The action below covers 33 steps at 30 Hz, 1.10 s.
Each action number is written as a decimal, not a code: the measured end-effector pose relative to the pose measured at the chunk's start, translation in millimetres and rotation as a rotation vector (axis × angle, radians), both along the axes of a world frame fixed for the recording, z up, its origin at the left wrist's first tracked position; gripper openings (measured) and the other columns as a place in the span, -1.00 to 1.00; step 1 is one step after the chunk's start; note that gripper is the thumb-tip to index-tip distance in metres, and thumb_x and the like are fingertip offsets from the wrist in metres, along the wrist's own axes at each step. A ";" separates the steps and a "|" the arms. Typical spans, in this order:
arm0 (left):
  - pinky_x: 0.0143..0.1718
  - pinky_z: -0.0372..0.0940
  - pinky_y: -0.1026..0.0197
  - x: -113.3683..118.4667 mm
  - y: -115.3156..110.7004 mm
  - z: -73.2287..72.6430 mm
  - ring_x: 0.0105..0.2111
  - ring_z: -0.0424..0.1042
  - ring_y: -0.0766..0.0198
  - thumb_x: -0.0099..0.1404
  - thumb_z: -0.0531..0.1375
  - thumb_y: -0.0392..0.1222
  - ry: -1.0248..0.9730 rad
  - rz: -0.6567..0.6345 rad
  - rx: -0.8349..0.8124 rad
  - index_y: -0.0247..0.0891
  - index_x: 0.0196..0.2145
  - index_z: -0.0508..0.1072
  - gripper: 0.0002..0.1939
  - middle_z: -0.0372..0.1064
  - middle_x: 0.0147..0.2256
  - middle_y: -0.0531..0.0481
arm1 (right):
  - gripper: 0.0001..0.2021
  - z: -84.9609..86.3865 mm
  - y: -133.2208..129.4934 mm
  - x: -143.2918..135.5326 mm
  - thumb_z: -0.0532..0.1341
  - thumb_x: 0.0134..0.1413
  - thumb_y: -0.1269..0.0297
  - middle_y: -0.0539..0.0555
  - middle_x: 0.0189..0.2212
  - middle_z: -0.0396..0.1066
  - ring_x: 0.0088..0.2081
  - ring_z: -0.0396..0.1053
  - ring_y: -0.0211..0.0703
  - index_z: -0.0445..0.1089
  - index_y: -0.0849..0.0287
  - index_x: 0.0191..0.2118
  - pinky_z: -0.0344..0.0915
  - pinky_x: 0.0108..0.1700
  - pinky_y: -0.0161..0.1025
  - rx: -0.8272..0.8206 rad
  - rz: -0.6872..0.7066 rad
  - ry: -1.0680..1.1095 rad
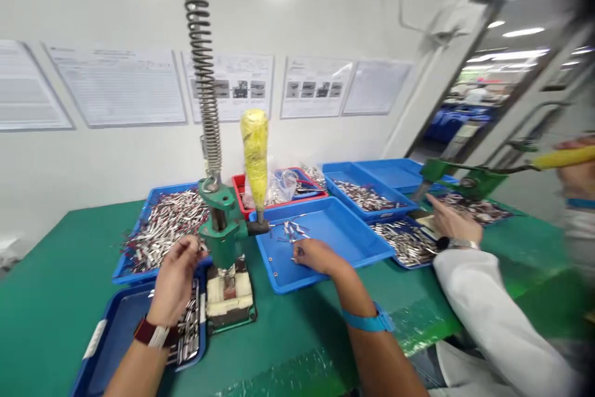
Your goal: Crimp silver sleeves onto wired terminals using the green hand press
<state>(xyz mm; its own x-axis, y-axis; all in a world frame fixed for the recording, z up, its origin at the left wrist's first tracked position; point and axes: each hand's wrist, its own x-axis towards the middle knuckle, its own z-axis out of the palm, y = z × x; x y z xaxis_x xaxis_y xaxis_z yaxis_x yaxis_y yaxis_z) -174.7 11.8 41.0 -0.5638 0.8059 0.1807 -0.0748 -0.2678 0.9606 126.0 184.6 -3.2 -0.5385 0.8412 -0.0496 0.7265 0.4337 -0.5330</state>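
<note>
Left hand (177,270) is pinching, contents unclear, hovering beside green press (219,242); right hand (320,257) is curling inside blue tray (357,241), near loose wired parts (292,231), grasp indiscernible.

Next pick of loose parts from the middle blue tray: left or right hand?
Right, I'd say: the right hand is over the middle blue tray, close to the loose parts. The left hand is across the green hand press.

spring (203,62): shiny metal | middle tray (332,233): smooth plastic | table edge (288,378): glossy
</note>
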 end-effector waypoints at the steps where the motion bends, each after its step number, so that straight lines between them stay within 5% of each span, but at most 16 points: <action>1: -0.05 0.31 0.14 -15.2 -3.5 6.2 -0.10 0.38 0.16 0.16 0.32 -0.01 0.159 0.211 0.073 -0.18 -0.09 0.44 -0.61 0.40 -0.06 -0.06 | -0.97 -0.3 -0.4 -3.7 0.28 -0.09 0.39 0.05 -0.50 0.44 -0.44 0.33 -0.18 0.47 0.21 -0.44 0.17 -0.31 -0.28 0.001 0.025 0.015; 2: -0.01 0.28 0.15 -31.5 -10.5 10.9 -0.05 0.36 0.16 0.18 0.31 -0.02 0.312 0.358 0.090 -0.13 0.02 0.39 -0.54 0.37 0.01 -0.06 | -0.94 0.1 -0.5 -6.4 0.24 -0.05 0.38 0.07 -0.46 0.46 -0.41 0.35 -0.16 0.46 0.21 -0.41 0.20 -0.27 -0.27 0.009 0.053 0.033; 4: -0.06 0.26 0.17 -61.1 -34.1 13.5 -0.11 0.38 0.17 0.26 0.23 -0.02 0.543 0.435 -0.007 -0.13 0.01 0.40 -0.62 0.41 -0.06 -0.04 | -0.88 2.9 -0.2 -10.0 0.17 0.04 0.30 0.11 -0.38 0.48 -0.33 0.39 -0.12 0.42 0.21 -0.33 0.24 -0.21 -0.23 0.036 0.074 0.135; 9: -0.20 0.24 0.14 -81.8 -90.3 -13.2 -0.30 0.41 0.12 0.34 0.10 -0.06 0.806 -0.013 -0.448 -0.19 -0.25 0.51 -0.77 0.46 -0.33 -0.03 | -0.67 20.7 -19.1 -21.8 0.24 0.05 0.00 0.01 -0.55 0.41 -0.52 0.34 -0.20 0.31 0.16 -0.22 0.23 -0.44 -0.29 -0.105 -0.040 0.706; 13: -0.18 0.19 0.15 -67.3 -88.3 -31.2 -0.25 0.40 0.11 0.32 0.08 -0.18 1.006 -0.091 -0.551 -0.21 -0.27 0.48 -0.82 0.43 -0.27 -0.08 | -0.57 30.3 -67.3 -44.0 0.26 0.06 -0.07 -0.11 -0.62 0.31 -0.70 0.08 -0.36 0.28 0.14 -0.10 0.00 -0.64 -0.39 -0.258 -0.114 0.945; 19: -0.30 0.09 0.19 -63.0 -74.5 -35.1 -0.35 0.35 0.17 0.21 0.09 -0.33 1.165 -0.162 -0.637 -0.22 -0.37 0.40 -0.90 0.34 -0.33 -0.04 | -0.60 11.0 -136.5 -86.7 0.11 0.20 -0.05 0.15 -0.22 0.49 -0.59 0.29 -0.36 0.36 0.22 -0.11 0.22 -0.54 -0.35 -0.384 0.005 0.946; 22: -0.32 0.08 0.20 -60.0 -73.0 -22.4 -0.38 0.30 0.20 0.20 0.11 -0.32 1.022 -0.200 -0.568 -0.22 -0.40 0.37 -0.94 0.31 -0.39 0.01 | -0.65 8.6 -152.0 -106.7 0.02 0.27 0.07 0.13 -0.21 0.51 -0.58 0.32 -0.35 0.39 0.21 -0.10 0.27 -0.47 -0.33 -0.316 0.074 0.849; 28: -0.36 0.16 0.26 -18.9 -47.3 22.3 -0.34 0.29 0.26 0.24 0.24 -0.10 0.250 -0.335 -0.222 -0.22 -0.16 0.46 -0.77 0.35 -0.32 0.01 | -0.71 9.3 -158.2 -128.8 -0.06 0.26 0.29 0.04 -0.34 0.47 -0.58 0.32 -0.32 0.40 0.19 -0.15 0.24 -0.45 -0.34 -0.190 0.094 0.654; 33: -0.36 0.19 0.29 6.6 -20.1 13.4 -0.37 0.33 0.31 0.18 0.34 -0.12 -0.126 -0.386 -0.050 -0.28 -0.24 0.52 -0.77 0.39 -0.37 -0.02 | -0.67 -0.3 -160.6 -129.8 -0.06 0.16 0.49 0.04 -0.39 0.47 -0.38 0.38 -0.21 0.44 0.18 -0.21 0.17 -0.30 -0.34 0.008 0.135 0.432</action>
<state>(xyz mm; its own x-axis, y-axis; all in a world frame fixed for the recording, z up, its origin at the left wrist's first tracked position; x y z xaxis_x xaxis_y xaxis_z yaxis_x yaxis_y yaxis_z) -168.1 -8.3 54.4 -0.2335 0.9687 0.0845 -0.2790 -0.1500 0.9485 -3.8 24.0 -3.5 -0.6131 0.7616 0.2098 0.3746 0.5141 -0.7716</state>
